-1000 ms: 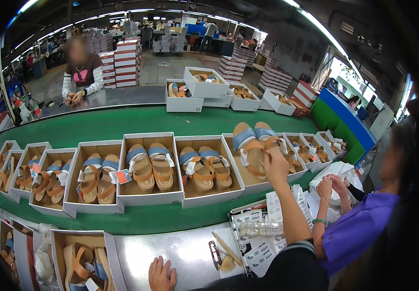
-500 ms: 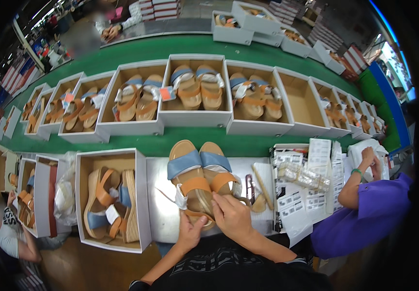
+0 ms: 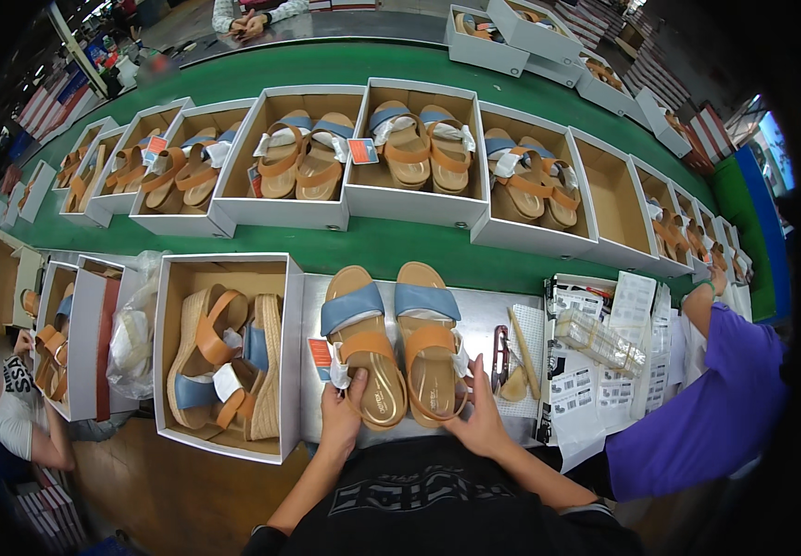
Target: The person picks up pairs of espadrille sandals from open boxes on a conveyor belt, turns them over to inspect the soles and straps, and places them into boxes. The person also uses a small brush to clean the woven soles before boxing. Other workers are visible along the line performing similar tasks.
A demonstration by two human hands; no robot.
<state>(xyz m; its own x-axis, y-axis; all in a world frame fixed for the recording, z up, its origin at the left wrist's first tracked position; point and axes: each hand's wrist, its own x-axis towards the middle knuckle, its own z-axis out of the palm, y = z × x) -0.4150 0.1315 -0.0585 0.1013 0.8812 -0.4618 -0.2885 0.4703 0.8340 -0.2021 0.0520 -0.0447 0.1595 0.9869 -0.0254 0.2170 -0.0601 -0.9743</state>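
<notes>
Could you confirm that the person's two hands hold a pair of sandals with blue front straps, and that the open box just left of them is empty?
The open box is not empty: the head view shows wedge sandals with woven soles in it. The left hand and right hand do hold a blue-strapped pair.

Occlusion, crop, blur.
Left hand (image 3: 340,421) partly hidden behind left sandal (image 3: 369,344); far person (image 3: 254,20) cut off by top edge; face of left co-worker (image 3: 22,428) blurred; print on label sheets (image 3: 601,374) too small to read.
</notes>
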